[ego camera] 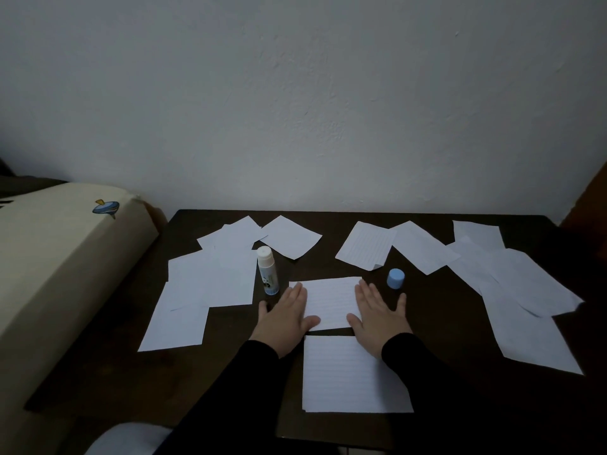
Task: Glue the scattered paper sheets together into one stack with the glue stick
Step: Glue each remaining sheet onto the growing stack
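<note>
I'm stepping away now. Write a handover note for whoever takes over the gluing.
Left hand and right hand: both flat, pressing the centre sheet.
Glue stick stands uncapped left of it; blue cap sits to the right.
Done: stack apparently begun; layers underneath can't be seen.
Left: near sheet, plus loose sheets at left and right.

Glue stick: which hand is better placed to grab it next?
Left. The uncapped white glue stick stands just beyond the left hand; the right hand would need to cross the lined sheet both press.
</note>
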Motion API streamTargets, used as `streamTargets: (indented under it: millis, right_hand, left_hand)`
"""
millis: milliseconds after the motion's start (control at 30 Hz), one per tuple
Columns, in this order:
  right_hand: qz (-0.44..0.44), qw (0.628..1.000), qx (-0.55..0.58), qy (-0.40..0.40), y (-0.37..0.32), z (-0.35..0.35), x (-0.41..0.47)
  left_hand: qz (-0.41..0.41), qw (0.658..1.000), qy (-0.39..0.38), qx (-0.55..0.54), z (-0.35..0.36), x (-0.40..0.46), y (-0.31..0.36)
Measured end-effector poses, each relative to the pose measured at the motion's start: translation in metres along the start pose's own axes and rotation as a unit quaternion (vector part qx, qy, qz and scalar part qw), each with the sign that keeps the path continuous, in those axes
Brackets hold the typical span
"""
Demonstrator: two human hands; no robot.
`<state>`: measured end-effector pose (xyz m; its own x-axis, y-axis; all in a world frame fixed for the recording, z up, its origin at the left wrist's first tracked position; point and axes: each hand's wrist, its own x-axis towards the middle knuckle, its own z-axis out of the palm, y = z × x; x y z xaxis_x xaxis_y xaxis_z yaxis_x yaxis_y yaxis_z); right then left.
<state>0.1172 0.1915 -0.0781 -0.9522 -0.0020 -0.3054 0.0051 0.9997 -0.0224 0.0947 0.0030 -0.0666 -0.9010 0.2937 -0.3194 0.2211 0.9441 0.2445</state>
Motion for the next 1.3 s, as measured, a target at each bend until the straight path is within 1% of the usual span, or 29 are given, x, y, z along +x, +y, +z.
streamTargets:
  millis: [133,200,233,267,300,333,400,433,467,500,533,567,633,700,733,800,867,933,967,1033,1133,1200,1233,1300]
  right_hand:
    - [0.008,1.0,0.01,-0.009,0.004,-0.001,-0.004]
    - [0.009,1.0,0.015,0.001,0.004,-0.004,-0.004]
    - [0.011,1.0,0.023,0.013,0.003,-0.006,-0.004]
    - [0.015,0.999,0.036,0.029,0.003,-0.008,-0.004]
    - [0.018,0.997,0.05,0.048,0.002,-0.01,-0.003]
    - [0.018,0.996,0.059,0.065,0.0,-0.012,-0.002]
    - [0.01,0.994,0.065,0.088,-0.003,-0.016,0.001]
    - [0.005,0.993,0.069,0.095,-0.005,-0.018,0.004]
    - [0.003,0.992,0.076,0.099,-0.007,-0.02,0.006]
    - [0.006,0.992,0.081,0.1,-0.008,-0.021,0.009]
    - [0.013,0.992,0.082,0.096,-0.008,-0.022,0.013]
    - [0.024,0.993,0.078,0.084,-0.008,-0.022,0.016]
    - [0.051,0.995,0.065,0.049,-0.008,-0.02,0.02]
    - [0.064,0.995,0.064,0.03,-0.01,-0.015,0.022]
    - [0.066,0.995,0.068,0.03,-0.011,-0.012,0.022]
    - [0.069,0.993,0.081,0.041,-0.013,-0.01,0.021]
    - [0.072,0.991,0.096,0.056,-0.015,-0.01,0.02]
    - [0.076,0.989,0.109,0.07,-0.017,-0.011,0.019]
    - [0.079,0.988,0.11,0.077,-0.018,-0.012,0.019]
    - [0.083,0.987,0.101,0.094,-0.02,-0.017,0.02]
    - [0.085,0.985,0.122,0.086,-0.02,-0.023,0.023]
    - [0.087,0.976,0.183,0.084,-0.018,-0.025,0.026]
    - [0.088,0.964,0.232,0.092,-0.016,-0.026,0.027]
    - [0.088,0.928,0.341,0.117,-0.014,-0.028,0.028]
  left_hand:
    - [-0.014,1.0,-0.002,-0.022,-0.001,-0.001,-0.006]
    - [-0.016,0.999,0.008,-0.046,-0.003,-0.005,-0.004]
    - [-0.017,0.997,0.029,-0.076,-0.002,-0.008,-0.004]
    - [-0.019,0.989,0.071,-0.128,0.0,-0.012,-0.004]
    - [-0.023,0.972,0.131,-0.196,0.002,-0.016,-0.006]
    - [-0.036,0.944,0.198,-0.263,0.004,-0.021,-0.006]
    - [-0.1,0.875,0.301,-0.364,0.001,-0.022,-0.005]
    - [-0.14,0.841,0.327,-0.407,-0.002,-0.019,-0.006]
    - [-0.173,0.814,0.335,-0.441,-0.007,-0.014,-0.007]
    - [-0.193,0.797,0.335,-0.464,-0.012,-0.009,-0.008]
    - [-0.196,0.796,0.329,-0.47,-0.016,-0.003,-0.01]
    - [-0.188,0.808,0.316,-0.461,-0.018,0.003,-0.012]
    - [-0.166,0.849,0.279,-0.417,-0.02,0.011,-0.014]
    - [-0.165,0.876,0.252,-0.377,-0.02,0.016,-0.016]
    - [-0.174,0.883,0.254,-0.354,-0.02,0.017,-0.017]
    - [-0.21,0.886,0.291,-0.294,-0.022,0.016,-0.022]
    - [-0.252,0.89,0.314,-0.214,-0.025,0.013,-0.032]
    - [-0.281,0.907,0.283,-0.136,-0.027,0.011,-0.046]
    - [-0.291,0.912,0.262,-0.119,-0.026,0.01,-0.053]
    - [-0.3,0.914,0.239,-0.132,-0.023,0.009,-0.062]
    - [-0.273,0.914,0.244,-0.174,-0.018,0.006,-0.066]
    - [-0.242,0.915,0.245,-0.208,-0.015,0.004,-0.064]
    - [-0.224,0.917,0.245,-0.221,-0.012,0.002,-0.063]
    - [-0.194,0.922,0.242,-0.233,-0.007,-0.001,-0.062]
